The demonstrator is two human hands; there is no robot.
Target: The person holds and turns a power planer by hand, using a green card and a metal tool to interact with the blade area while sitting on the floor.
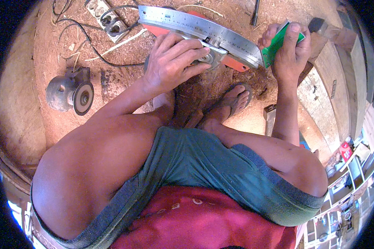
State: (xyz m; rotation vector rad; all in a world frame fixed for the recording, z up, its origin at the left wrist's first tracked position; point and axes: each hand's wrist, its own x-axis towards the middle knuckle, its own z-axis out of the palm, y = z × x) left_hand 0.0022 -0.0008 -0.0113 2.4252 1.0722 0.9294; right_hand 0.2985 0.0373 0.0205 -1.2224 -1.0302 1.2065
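Note:
My right hand is closed around the green handle of a try square. Its long steel blade, marked like a ruler, stretches leftward and lies against an orange and silver metal piece. My left hand curls over that piece, a silver metal part with a round fitting, just below the blade. An orange strip shows under the blade's right part, and more orange peeks out behind it. The kind of this piece cannot be made out, as my left hand covers part of it.
A grinder with a round disc rests on the sawdust-covered ground at left. A white power strip with black cables lies at the upper left. Wooden boards are at the right, and a dark rod is at the top.

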